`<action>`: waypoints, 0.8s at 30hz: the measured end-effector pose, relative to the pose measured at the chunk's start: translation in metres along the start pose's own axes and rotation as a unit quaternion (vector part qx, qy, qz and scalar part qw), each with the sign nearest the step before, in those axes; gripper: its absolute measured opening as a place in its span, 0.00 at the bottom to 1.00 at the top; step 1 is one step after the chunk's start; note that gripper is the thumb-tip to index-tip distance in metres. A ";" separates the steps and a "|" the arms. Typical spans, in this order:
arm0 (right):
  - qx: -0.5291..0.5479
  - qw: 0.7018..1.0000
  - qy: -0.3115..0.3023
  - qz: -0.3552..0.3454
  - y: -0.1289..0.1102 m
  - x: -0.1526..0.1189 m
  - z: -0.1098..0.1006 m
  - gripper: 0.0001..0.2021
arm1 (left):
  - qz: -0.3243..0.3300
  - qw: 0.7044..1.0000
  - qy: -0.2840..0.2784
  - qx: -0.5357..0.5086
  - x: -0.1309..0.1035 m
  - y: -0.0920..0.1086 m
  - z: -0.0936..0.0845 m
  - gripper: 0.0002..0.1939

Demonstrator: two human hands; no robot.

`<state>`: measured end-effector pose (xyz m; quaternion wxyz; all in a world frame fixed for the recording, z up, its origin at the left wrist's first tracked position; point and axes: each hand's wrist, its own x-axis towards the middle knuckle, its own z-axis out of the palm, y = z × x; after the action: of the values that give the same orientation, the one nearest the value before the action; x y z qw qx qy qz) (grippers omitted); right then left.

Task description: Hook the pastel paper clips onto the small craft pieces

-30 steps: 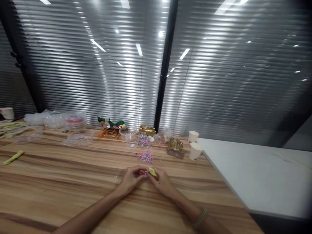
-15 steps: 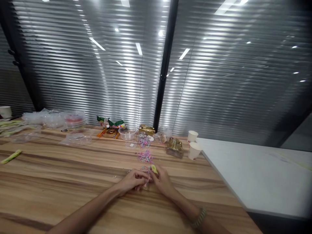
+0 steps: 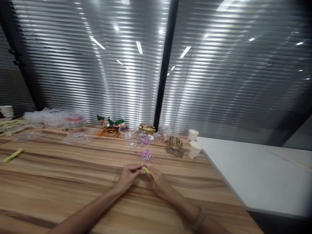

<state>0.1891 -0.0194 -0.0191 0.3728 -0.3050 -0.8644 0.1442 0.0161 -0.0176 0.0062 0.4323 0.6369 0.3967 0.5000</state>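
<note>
A: What are the hands gripping?

B: The left hand [image 3: 128, 175] and the right hand [image 3: 156, 178] are meeting fingertip to fingertip over the striped wooden tabletop [image 3: 60, 182]. Between them they are pinching a small yellow-green soft piece [image 3: 145, 170]; both hands are closing on it, the fingers curling in. A thin thread-like strand seems to be running up beside it, too fine to make out.

A: And the wrists?

B: The right wrist is wearing a beaded bracelet [image 3: 200, 218]. Both forearms are lying low over the wood.

A: What is sitting just beyond the fingers?

B: A loose heap of tiny pastel loops in pink and blue [image 3: 145, 155] is lying near, apart from the hands. Farther back a second such heap [image 3: 143, 140] is resting beside a clear round plastic tub [image 3: 128, 133].

A: Anything counted?

B: Two white paper cups [image 3: 194, 144] are standing close together at the wood's right end, next to a crinkled gold foil packet [image 3: 175, 145]. One long yellow-green strip [image 3: 13, 155] is lying far left, and the smooth white table [image 3: 255, 175] is adjoining on the right.
</note>
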 end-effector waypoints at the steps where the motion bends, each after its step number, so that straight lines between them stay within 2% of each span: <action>1: -0.005 1.000 -0.006 -0.009 0.001 -0.001 0.000 0.16 | 0.017 1.000 -0.012 0.009 -0.001 0.002 0.001 0.14; 3: -0.021 1.000 -0.014 -0.016 0.001 -0.002 0.000 0.16 | 0.036 0.999 -0.024 0.027 -0.002 0.007 0.001 0.11; 5: -0.041 0.999 -0.007 -0.006 0.000 -0.002 -0.001 0.16 | 0.032 0.999 -0.014 0.038 -0.002 0.012 0.002 0.09; 8: -0.058 0.997 0.033 0.025 -0.001 -0.001 -0.003 0.18 | -0.004 0.999 -0.001 0.037 -0.002 0.015 0.005 0.07; 14: -0.090 0.990 0.094 0.044 -0.003 0.000 -0.005 0.19 | -0.064 0.997 -0.033 -0.017 -0.001 0.006 0.010 0.08; 17: -0.088 0.984 0.131 0.085 -0.002 -0.001 -0.006 0.20 | -0.078 0.997 -0.002 -0.030 0.002 0.002 0.006 0.10; 20: -0.068 0.983 0.128 0.116 0.000 -0.003 -0.006 0.20 | -0.086 0.994 0.039 -0.050 0.005 0.000 0.001 0.14; 24: -0.061 0.984 0.122 0.114 0.001 -0.003 -0.005 0.18 | -0.093 0.993 0.044 -0.060 0.005 0.001 0.000 0.17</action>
<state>0.1947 -0.0203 -0.0179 0.4373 -0.4395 -0.7789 0.0944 0.0175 -0.0129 0.0085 0.4970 0.5473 0.4421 0.5080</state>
